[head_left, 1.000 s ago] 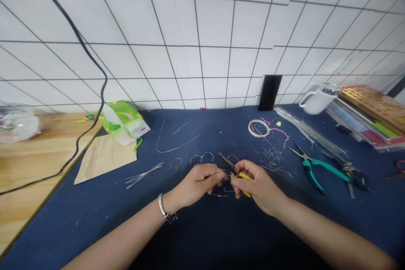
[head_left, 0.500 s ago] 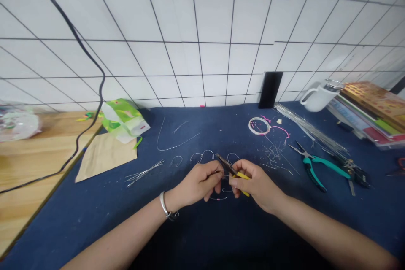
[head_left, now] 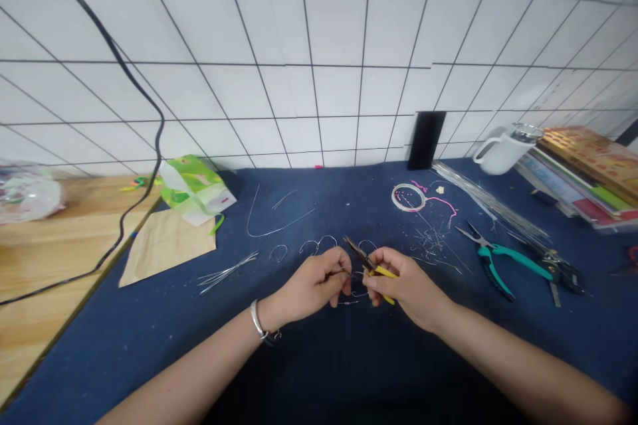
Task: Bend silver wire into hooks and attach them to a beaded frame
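Observation:
My right hand [head_left: 406,284] is closed around the yellow handles of small pliers [head_left: 381,271], whose dark jaws point up and to the left. Just left of them my left hand [head_left: 319,279] pinches a thin wire [head_left: 355,273], mostly hidden by the fingers. Behind the hands lie curled wire pieces [head_left: 327,238] and a small wire loop [head_left: 278,253]. A short wire with a pink bead [head_left: 347,303] shows below and between my hands.
Straight wires [head_left: 228,272] lie on the left. To the right are wire scraps [head_left: 432,242], a round dish [head_left: 409,197] with pink beads, teal-handled pliers [head_left: 498,265] and a long wire bundle [head_left: 493,202]. A white mug [head_left: 503,151] and stacked books [head_left: 593,172] stand behind.
The pliers' jaws have tilted slightly and moved a little to the right, away from my left fingers. My left hand has shifted slightly upward and keeps its pinch.

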